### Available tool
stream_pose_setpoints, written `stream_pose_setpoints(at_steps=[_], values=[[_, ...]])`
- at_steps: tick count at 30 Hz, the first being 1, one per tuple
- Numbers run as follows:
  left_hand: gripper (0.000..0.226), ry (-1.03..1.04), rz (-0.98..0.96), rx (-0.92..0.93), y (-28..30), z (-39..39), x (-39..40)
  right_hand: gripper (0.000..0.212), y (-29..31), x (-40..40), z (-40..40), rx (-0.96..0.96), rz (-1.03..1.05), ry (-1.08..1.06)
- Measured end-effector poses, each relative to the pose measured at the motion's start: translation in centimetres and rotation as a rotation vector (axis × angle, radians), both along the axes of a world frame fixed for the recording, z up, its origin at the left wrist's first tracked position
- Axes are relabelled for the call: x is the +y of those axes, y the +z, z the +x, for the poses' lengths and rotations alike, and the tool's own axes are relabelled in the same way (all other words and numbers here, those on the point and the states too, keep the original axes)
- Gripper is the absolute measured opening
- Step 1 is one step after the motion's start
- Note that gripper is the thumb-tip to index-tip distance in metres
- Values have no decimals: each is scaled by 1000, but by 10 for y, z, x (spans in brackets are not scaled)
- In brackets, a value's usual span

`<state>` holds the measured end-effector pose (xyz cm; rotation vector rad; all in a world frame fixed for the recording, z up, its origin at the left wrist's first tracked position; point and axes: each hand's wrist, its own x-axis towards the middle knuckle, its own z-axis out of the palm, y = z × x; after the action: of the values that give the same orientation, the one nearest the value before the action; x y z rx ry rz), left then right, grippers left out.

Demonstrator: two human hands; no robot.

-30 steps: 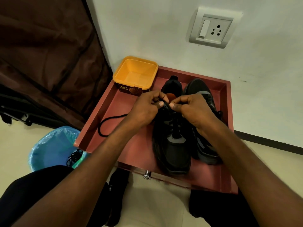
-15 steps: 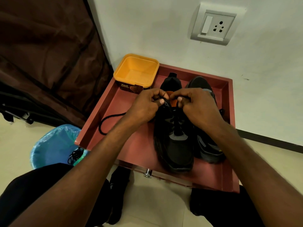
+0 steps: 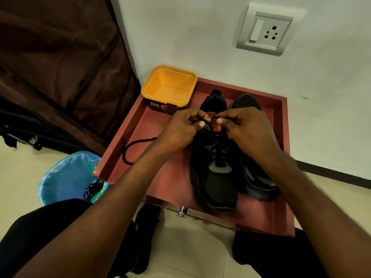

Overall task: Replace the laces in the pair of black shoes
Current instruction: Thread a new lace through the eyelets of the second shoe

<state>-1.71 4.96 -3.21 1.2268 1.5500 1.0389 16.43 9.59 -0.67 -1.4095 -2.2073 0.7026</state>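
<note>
My right hand (image 3: 249,133) pinches lace tip (image 3: 213,117) over left shoe (image 3: 215,167) collar; my left hand (image 3: 180,131) pinches its eyelet edge.

Light: dim, warm — brightest on the wall (image 3: 200,37)
Shadows: soft beneath it
Edges: wide-angle bending

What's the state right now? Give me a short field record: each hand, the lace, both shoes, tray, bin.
left hand: grip on the collar of the left shoe, near its top eyelets
right hand: pinches the lace tip, pointed toward the left hand
lace: black, loose end trails left across the tray floor
right shoe: beside the left shoe, untouched
tray: red, holds both shoes and the yellow tub
bin: blue liner, a black lace bundle at its rim
</note>
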Motion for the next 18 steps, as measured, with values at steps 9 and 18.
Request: stream_pose_setpoints(at_steps=[9, 18], values=[[17, -4, 16, -26, -3, -1, 0, 21, -4, 2, 3, -156, 86, 2], [18, 21, 4, -29, -2, 1, -2, 15, -9, 1, -2, 51, -125, 18]])
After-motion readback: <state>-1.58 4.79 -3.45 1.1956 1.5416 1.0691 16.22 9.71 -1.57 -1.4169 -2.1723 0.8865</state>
